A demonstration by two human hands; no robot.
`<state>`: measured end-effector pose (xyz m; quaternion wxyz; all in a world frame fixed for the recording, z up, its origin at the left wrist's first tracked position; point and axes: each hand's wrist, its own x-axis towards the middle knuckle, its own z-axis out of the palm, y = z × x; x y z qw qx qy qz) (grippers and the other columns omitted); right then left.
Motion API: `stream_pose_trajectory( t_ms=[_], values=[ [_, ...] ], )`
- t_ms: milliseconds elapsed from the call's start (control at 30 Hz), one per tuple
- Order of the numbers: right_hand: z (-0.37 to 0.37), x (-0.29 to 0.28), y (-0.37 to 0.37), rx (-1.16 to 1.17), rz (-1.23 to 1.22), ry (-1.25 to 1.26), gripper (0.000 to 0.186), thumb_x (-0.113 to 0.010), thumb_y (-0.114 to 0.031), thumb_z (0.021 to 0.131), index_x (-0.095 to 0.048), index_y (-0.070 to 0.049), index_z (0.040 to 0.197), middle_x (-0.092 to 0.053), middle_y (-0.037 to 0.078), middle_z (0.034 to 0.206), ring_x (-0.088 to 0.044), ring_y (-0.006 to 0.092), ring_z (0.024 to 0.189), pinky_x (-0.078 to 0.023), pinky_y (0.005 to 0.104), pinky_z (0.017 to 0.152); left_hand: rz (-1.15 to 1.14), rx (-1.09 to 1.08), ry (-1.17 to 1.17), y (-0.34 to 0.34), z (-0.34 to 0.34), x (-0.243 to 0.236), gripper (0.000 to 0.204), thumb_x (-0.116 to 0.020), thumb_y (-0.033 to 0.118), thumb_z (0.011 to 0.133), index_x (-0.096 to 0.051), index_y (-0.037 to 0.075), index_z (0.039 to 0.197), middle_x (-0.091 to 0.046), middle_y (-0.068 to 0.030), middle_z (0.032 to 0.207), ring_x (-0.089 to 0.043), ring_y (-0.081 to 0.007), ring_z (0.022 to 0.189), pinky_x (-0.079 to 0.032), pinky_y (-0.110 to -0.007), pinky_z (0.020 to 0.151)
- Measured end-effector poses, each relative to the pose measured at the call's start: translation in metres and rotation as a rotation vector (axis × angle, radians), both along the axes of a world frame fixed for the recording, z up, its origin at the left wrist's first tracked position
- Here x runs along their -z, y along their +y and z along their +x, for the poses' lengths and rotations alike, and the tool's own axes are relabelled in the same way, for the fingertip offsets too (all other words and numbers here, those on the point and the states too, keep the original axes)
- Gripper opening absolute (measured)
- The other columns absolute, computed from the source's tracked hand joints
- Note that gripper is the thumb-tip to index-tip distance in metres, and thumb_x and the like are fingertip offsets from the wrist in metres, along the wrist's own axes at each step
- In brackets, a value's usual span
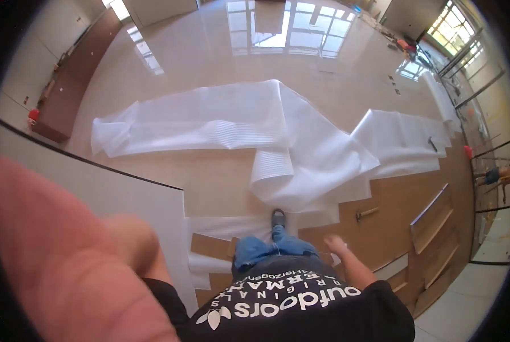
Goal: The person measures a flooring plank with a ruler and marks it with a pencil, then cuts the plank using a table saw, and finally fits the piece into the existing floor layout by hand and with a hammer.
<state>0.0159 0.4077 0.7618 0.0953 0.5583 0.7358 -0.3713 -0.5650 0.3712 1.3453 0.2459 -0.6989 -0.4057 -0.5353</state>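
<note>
the left grip (67, 256) is raised close to the camera and blurred; whether it is spread or pressed together cannot be told. the right grip (336, 245) is held low, fingers seemingly curled; whether anything is pinched cannot be told. ahead of it, brown planks (392, 194) are laid with a stepped edge, probably for staggered joints. just beyond it, a hammer (367, 214) is rested on them, perhaps for easy reach. to its right, loose boards (431, 221) are left. farther ahead, white sheeting (323, 165) is folded over itself, perhaps to be kept off the planks.
</note>
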Motion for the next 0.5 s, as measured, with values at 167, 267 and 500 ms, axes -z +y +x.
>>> stream_pose_trajectory(
  t_ms=[167,267,500],
  values=[
    [-0.168,-0.127,0.22,0.089,0.067,0.055,0.036,-0.057,-0.036,0.094,-0.071,-0.003,0.092,-0.069,0.018,0.079,-0.067,0.0273,0.074,-0.052,0.0414,0.07,-0.001,-0.106,-0.092,0.104,-0.089,0.013,0.03,-0.059,0.019,0.097,-0.056,0.003,0.122,-0.061,-0.0168,0.12,-0.056,-0.0312,0.114,-0.043,-0.047,0.1],
    [-0.2,-0.105,0.302,0.396,-0.054,0.404,0.027,-0.059,-0.025,0.097,-0.069,-0.003,0.109,-0.071,0.008,0.087,-0.065,0.0156,0.08,-0.054,0.0321,0.075,-0.007,-0.146,-0.152,0.185,-0.14,0.011,0.03,-0.059,0.019,0.097,-0.056,0.003,0.122,-0.061,-0.0166,0.12,-0.056,-0.0311,0.114,-0.043,-0.046,0.1],
    [-0.312,-0.128,0.434,-0.032,-0.062,-0.193,0.031,-0.057,-0.029,0.097,-0.067,-0.004,0.113,-0.072,0.011,0.096,-0.067,0.0234,0.087,-0.053,0.0379,0.081,-0.101,-0.136,-0.342,0.323,-0.297,-0.004,0.029,-0.058,0.018,0.097,-0.057,0.003,0.122,-0.061,-0.0163,0.12,-0.056,-0.0308,0.113,-0.044,-0.046,0.099]
  ],
)
